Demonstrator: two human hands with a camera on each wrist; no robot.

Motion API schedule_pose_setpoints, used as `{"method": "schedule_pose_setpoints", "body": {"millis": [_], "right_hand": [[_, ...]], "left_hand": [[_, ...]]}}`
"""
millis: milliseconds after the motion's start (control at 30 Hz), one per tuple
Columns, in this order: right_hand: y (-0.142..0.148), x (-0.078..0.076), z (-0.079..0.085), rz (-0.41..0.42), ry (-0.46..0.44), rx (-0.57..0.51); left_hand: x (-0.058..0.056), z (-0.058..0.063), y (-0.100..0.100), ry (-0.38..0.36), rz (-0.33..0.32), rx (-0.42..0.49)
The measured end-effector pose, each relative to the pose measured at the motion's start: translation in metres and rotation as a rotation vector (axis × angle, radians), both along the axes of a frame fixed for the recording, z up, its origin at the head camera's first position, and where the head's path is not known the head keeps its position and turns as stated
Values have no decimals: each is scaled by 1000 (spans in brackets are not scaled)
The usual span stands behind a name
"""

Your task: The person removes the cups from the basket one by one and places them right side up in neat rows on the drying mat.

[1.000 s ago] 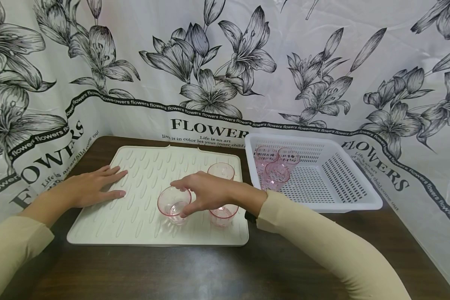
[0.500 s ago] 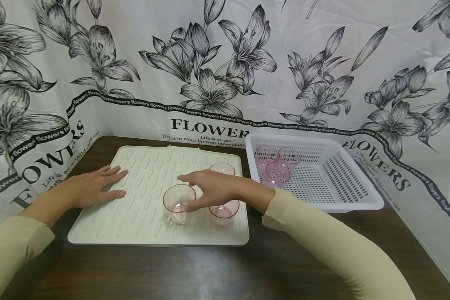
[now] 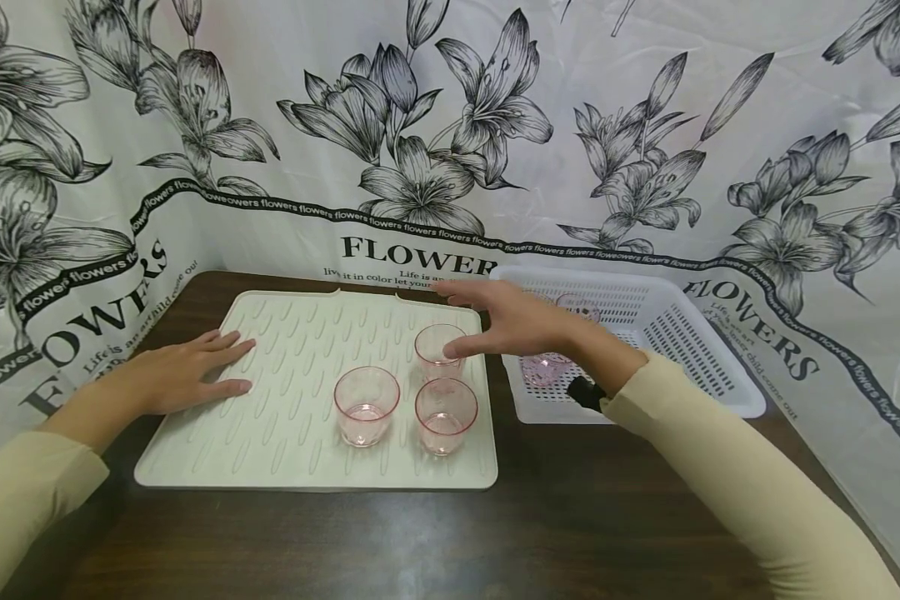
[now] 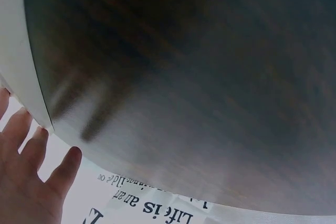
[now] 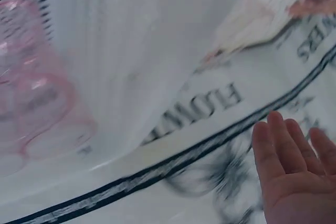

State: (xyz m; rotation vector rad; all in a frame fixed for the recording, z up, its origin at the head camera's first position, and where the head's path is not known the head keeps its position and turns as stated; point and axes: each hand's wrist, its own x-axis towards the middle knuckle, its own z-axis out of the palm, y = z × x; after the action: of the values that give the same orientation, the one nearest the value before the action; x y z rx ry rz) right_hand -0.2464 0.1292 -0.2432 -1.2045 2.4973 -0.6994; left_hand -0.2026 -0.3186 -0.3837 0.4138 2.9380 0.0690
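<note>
Mat (image 3: 285, 367): cream, smooth-looking, flat with rounded corners and rows of slim oval ridges; lies on dark wood-grain table (image 3: 420, 537).
Glasses on mat: three, clear pink-tinted, round, pink-rimmed, upright; front-left glass (image 3: 365, 410), front-right glass (image 3: 444, 421), rear glass (image 3: 429, 348) just behind the latter.
Basket (image 3: 746, 402): white, perforated, sloping walls; pink glasses (image 3: 543, 372) inside at its left end, partly hidden by the arm.
Left hand (image 3: 168, 379): fingers spread, resting on mat's left edge.
Right hand (image 3: 510, 321): fingers extended, thumb apart, holding nothing; above the gap between mat and basket, thumb overlapping rear glass in view, contact unclear.
Change, 0.5 s: right hand has left front-left glass and moved toward basket; that glass stands slightly further right; left hand unmoved.
</note>
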Motion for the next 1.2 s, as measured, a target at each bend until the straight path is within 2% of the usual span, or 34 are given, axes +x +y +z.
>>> {"method": "schedule_pose_setpoints", "body": {"millis": [200,367,833,1200], "right_hand": [[36,-16,5,-120,7,-73],[61,-29,3,-194,-16,-129],[118,-59,-11,-326,-72,-146],[149,-72,-15,-391,-119,-112]], "left_hand": [[1,2,1,4,-2,4],[1,1,0,2,-3,3],[0,-2,-2,-4,0,2],[0,-2,-2,6,-4,4]]}}
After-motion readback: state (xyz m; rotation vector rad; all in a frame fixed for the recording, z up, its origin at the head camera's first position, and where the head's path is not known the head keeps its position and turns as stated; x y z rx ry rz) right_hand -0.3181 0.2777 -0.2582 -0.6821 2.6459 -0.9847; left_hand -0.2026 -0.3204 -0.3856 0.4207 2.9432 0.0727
